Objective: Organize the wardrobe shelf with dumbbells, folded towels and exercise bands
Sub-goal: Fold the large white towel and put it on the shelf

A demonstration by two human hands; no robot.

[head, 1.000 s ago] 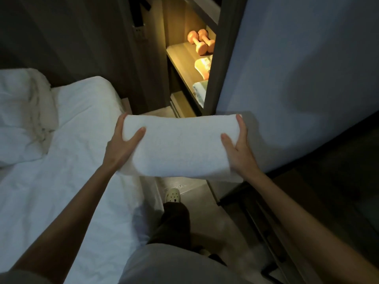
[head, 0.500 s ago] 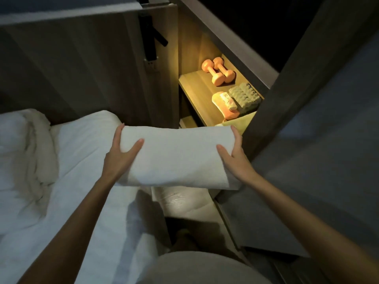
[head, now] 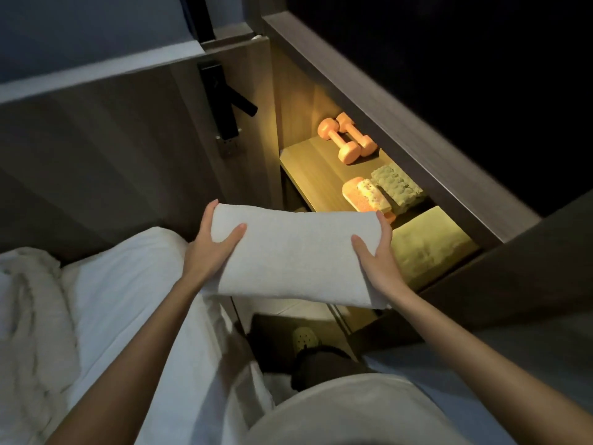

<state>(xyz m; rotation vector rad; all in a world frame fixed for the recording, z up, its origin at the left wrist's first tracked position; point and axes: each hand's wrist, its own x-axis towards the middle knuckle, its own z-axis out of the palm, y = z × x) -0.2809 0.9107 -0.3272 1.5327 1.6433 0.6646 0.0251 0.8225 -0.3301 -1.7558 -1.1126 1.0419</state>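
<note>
We see a lit wooden shelf on the right. A pair of orange dumbbells lies at its far end. Nearer lie an orange pad, a speckled roll touching it, and a green knobbly piece just beside. Nearest lies a folded green towel. On the left, the bed bears a crumpled white blanket.
</note>
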